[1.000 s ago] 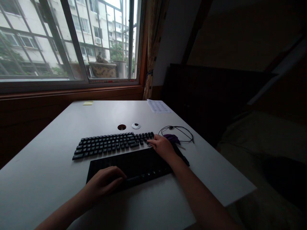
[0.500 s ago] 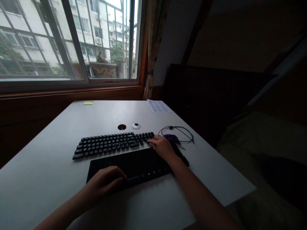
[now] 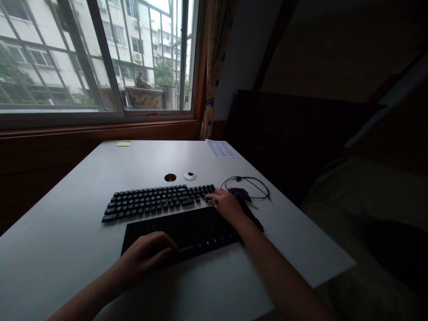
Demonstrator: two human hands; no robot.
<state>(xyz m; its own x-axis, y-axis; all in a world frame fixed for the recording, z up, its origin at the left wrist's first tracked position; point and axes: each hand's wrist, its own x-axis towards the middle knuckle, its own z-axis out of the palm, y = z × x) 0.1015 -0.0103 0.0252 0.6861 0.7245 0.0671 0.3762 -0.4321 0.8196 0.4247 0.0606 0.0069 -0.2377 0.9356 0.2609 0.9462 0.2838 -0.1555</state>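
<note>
Black keycaps (image 3: 147, 203) lie on the white desk in rows, laid out like a keyboard. In front of them is a black keyboard base (image 3: 187, 227), slightly turned, its right part under my right forearm. My left hand (image 3: 150, 249) is curled over the base's left front part, thumb along the front edge, holding it. My right hand (image 3: 224, 204) reaches across the base to the right end of the keycap rows. Its thumb and index finger are pinched at a keycap (image 3: 210, 201), mostly hidden by the fingers.
Right of the keycaps lie a coiled black cable (image 3: 257, 180) and a purple cloth (image 3: 239, 193). Beyond the rows are a round hole (image 3: 170, 177) and its white cover (image 3: 190, 176). Printed paper (image 3: 222, 149) and yellow sticky notes (image 3: 123, 144) lie at the far edge.
Almost nothing differs. The fingers of my right hand have shifted very slightly at the keycaps; my left hand stays on the keyboard base.
</note>
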